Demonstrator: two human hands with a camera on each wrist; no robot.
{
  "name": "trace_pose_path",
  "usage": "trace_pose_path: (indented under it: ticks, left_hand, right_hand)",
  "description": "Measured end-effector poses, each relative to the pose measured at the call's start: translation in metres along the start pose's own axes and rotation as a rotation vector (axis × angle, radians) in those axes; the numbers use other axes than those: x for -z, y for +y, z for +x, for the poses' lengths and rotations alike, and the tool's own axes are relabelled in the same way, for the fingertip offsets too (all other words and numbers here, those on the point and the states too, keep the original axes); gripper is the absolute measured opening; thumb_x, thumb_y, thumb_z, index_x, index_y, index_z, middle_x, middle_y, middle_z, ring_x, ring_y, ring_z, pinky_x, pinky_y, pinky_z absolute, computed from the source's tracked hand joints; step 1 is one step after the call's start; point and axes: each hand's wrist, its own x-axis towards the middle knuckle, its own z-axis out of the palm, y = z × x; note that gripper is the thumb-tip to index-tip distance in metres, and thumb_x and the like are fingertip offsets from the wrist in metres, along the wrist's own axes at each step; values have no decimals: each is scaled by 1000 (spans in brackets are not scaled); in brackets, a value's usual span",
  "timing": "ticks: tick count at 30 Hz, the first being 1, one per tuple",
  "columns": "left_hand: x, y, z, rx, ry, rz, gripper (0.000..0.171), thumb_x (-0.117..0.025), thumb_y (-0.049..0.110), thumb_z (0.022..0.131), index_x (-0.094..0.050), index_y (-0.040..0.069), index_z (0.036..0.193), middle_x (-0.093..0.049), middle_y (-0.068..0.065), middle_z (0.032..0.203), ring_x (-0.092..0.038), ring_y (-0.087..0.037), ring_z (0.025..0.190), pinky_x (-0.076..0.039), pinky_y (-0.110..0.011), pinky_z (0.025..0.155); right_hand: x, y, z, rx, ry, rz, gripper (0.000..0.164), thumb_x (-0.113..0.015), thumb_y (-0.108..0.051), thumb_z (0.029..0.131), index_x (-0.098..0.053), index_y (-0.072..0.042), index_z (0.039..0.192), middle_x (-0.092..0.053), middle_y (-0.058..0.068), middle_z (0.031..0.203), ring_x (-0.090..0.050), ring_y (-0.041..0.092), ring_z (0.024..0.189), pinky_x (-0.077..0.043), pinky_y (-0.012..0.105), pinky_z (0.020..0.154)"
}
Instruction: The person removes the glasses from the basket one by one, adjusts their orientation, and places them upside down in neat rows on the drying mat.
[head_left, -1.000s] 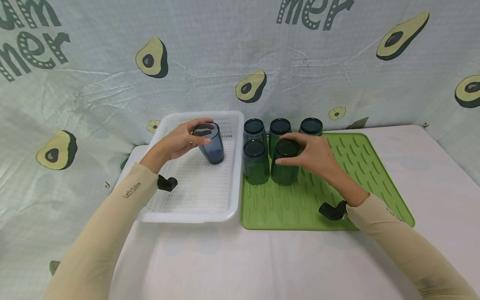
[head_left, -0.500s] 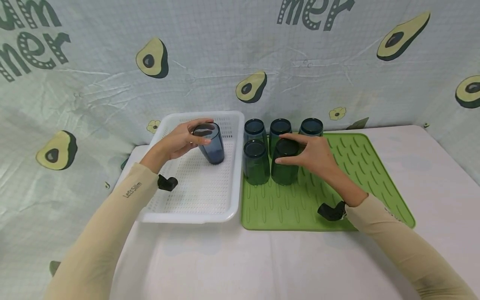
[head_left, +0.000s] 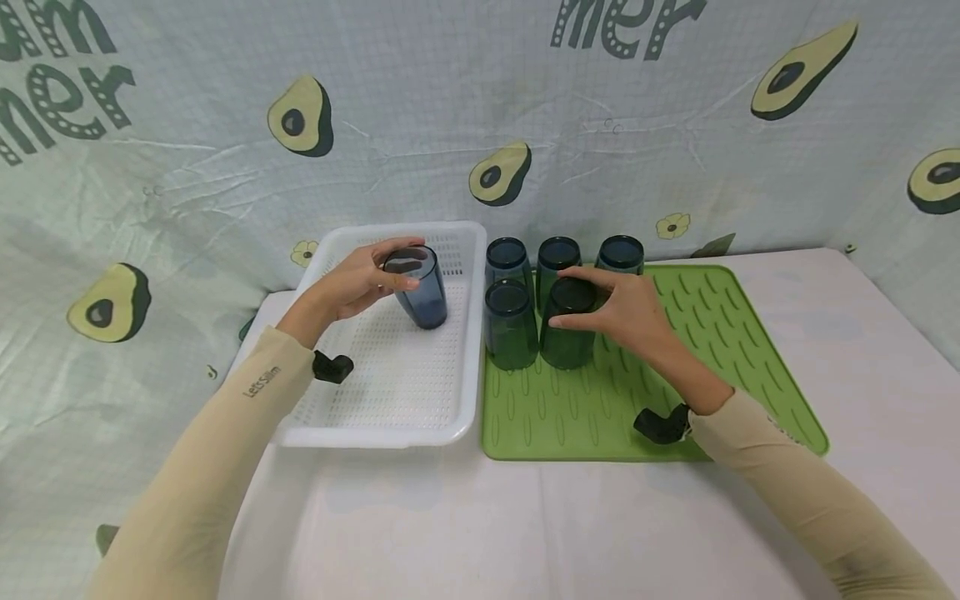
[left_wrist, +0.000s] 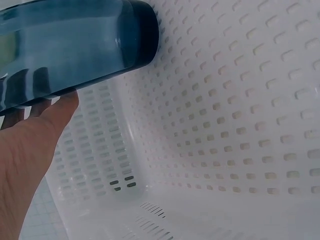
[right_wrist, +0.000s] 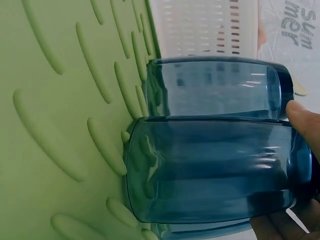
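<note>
A blue drinking glass, mouth up, is gripped near its rim by my left hand inside the white basket. In the left wrist view the base of that glass is close to the perforated basket floor; I cannot tell whether they touch. On the green drying mat, my right hand holds the upper end of another blue glass, which stands upside down. In the right wrist view the thumb and fingers lie on opposite sides of this glass.
Several more upturned glasses stand on the mat, one just left of the held glass and one at the back right. The basket's right wall borders the mat. A printed curtain hangs behind the white-covered table.
Both hands stay at their glasses with no visible movement. Only the head view shifts very slightly.
</note>
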Motion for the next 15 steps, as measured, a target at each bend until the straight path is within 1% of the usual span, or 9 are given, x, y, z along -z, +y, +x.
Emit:
trace_pose_path:
  ticks: [4, 6, 8, 10, 12, 15]
  left_hand:
    - [0, 3, -2, -1, -7, 13, 75, -69, -2, 92, -36, 10, 158, -38, -16, 154, -46, -33, 132, -52, -25, 87]
    - [0, 4, -3, -4, -6, 27, 75, -70, -1, 92, -36, 9, 158, -38, -16, 153, -43, -37, 136, -53, -25, 90]
    - [0, 5, -4, -6, -2, 45, 74, -70, -1, 92, -36, 9, 157, -39, -15, 153, -41, -39, 139, -53, -26, 94]
    - [-1, 5, -6, -5, 12, 67, 72, -70, -1, 92, -38, 9, 156, -40, -14, 152, -41, -38, 140, -51, -31, 100]
    - [-4, 5, -7, -7, 34, 109, 71, -72, 2, 93, -39, 10, 155, -42, -13, 152, -42, -36, 141, -48, -36, 107]
    - [-11, 5, -9, -13, 95, 188, 72, -76, 10, 92, -41, 11, 155, -45, -11, 152, -44, -30, 141, -42, -46, 112]
  right_hand:
    - [-1, 1, 0, 22, -5, -13, 63, -91, -40, 75, -70, -24, 132, -45, -3, 51, -28, 13, 44, -28, 30, 43]
    - [-2, 1, 0, 31, -8, -14, 64, -91, -40, 75, -70, -24, 132, -42, -2, 50, -30, 13, 44, -28, 30, 43]
    - [-2, 2, 0, 33, -8, 2, 64, -92, -37, 74, -70, -23, 132, -45, -3, 51, -31, 13, 45, -28, 30, 44]
    - [-3, 3, 0, 28, -10, 16, 64, -92, -35, 74, -69, -23, 133, -44, -4, 51, -31, 14, 45, -28, 30, 44]
    - [-3, 4, -1, 26, -14, 20, 65, -92, -35, 74, -69, -22, 133, -39, -4, 49, -28, 14, 45, -27, 30, 43]
    - [-3, 6, -2, 36, -13, 16, 65, -92, -35, 74, -68, -22, 134, -30, -5, 47, -26, 14, 44, -27, 31, 42]
